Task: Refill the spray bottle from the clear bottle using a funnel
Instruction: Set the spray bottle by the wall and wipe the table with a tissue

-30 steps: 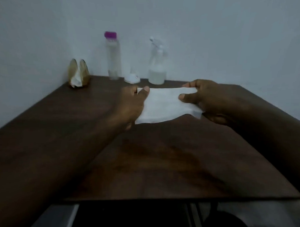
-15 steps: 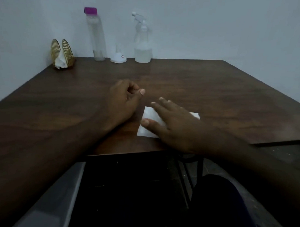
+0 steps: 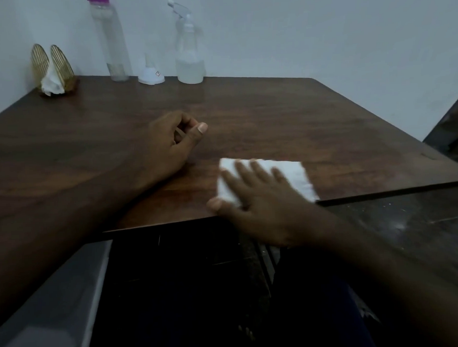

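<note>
Plainly the dark tabletop (image 3: 272, 107) is the work surface, and the step looks like a wipe near its front edge. It is best done with flat, even pressure and strokes kept clear of that edge. Against the back wall stand the capped clear bottle (image 3: 112, 47) and the spray bottle (image 3: 189, 58), well apart from both hands. The right hand (image 3: 260, 198) lies on a white tissue (image 3: 293, 176), fingers (image 3: 242, 170) straight and spread, pressing it down. The left hand (image 3: 167, 147) rests beside it, fingers loosely curled, holding nothing. The funnel (image 3: 151, 76) sits upended between the bottles.
</note>
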### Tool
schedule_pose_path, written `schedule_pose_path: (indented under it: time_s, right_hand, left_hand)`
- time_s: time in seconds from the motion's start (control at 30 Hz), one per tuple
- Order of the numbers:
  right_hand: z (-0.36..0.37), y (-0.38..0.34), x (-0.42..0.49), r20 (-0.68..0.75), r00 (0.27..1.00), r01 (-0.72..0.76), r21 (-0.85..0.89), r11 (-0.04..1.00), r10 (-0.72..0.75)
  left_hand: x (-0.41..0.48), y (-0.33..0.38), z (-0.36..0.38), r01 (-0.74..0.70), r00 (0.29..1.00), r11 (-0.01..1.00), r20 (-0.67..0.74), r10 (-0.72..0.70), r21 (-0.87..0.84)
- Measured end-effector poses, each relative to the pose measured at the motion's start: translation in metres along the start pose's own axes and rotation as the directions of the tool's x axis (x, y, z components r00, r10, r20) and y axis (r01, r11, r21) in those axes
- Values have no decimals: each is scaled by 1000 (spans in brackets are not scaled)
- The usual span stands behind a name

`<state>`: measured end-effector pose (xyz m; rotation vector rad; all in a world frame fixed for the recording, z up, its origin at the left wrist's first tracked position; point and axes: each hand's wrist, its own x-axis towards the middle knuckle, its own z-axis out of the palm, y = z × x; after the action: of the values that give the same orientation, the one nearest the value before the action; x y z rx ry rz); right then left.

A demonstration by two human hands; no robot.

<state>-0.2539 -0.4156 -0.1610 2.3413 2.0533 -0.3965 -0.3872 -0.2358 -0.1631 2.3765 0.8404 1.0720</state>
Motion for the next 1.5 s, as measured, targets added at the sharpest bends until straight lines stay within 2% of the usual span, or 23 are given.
schedule_pose_path:
  time_s: [0.07,0.1,0.17,0.23,0.27,0.33,0.43,0.5,0.63,0.7,0.77,0.9,0.97,1.03,1.1,1.17,1.3,1.4,1.47,1.5]
  right_hand:
    - [2,-7,0,19,994,110,1,994,-110]
    - [-2,4,1,19,994,109,-15,994,-109]
    - [-12,42,1,9,1000,-30,-48,998,30]
    - [-21,71,2,-11,975,-224,-60,973,224]
    - [-22,72,5,-9,964,-267,-61,962,267]
    - [-17,51,8,14,977,-210,-38,977,211]
    - [-9,17,8,39,999,11,4,1000,-11]
    - [-12,24,4,57,997,41,21,999,-42]
    - [-21,71,1,33,981,-189,-20,982,190]
    - [-21,73,4,17,962,-272,-14,962,273]
    - [-16,53,5,18,978,-208,-1,978,208]
    - [-7,12,9,65,997,43,37,998,-45]
    - [-14,18,8,60,997,41,120,992,-49]
    - [-20,29,11,24,1000,-23,202,979,19]
    - [-20,32,15,37,996,-87,138,987,83]
    - [-13,21,26,52,995,-85,48,995,82]
    - [-1,-16,44,-44,994,100,2,995,-100]
    - [-3,-15,46,-24,982,188,-31,982,-189]
    - [-10,8,51,16,989,150,-39,988,-149]
    - [-16,24,54,21,996,85,-43,995,-84]
  left_hand:
    - [3,4,2,0,1000,1000,31,0,11]
    - [3,4,3,1,999,1000,49,-2,14]
    - [3,4,3,-2,998,1000,69,1,10]
    - [3,3,2,-4,997,1000,72,4,-1]
    - [5,2,3,-8,997,1000,72,8,-2]
    - [8,1,7,-6,998,1000,68,7,-7]
    - [18,2,16,3,997,1000,80,-1,-20]
    - [24,2,20,-20,996,1000,91,20,-2]
    - [42,-2,22,-27,995,1000,95,27,1]
    - [55,-7,23,-8,998,998,65,12,-56]
    - [67,-9,26,-9,999,995,34,12,-98]
    - [81,-15,35,-6,999,998,48,10,-69]
    - [77,-21,40,20,998,998,67,-16,-63]
    - [75,-26,42,67,996,992,62,-60,-106]
    - [77,-27,41,128,992,974,46,-121,-185]
    - [79,-27,41,170,985,953,34,-167,-251]
    - [82,-32,38,224,971,906,7,-238,-359]
    - [81,-35,37,239,968,905,11,-251,-353]
    - [79,-35,38,224,969,894,-11,-248,-388]
    - [78,-34,37,217,971,899,-10,-238,-380]
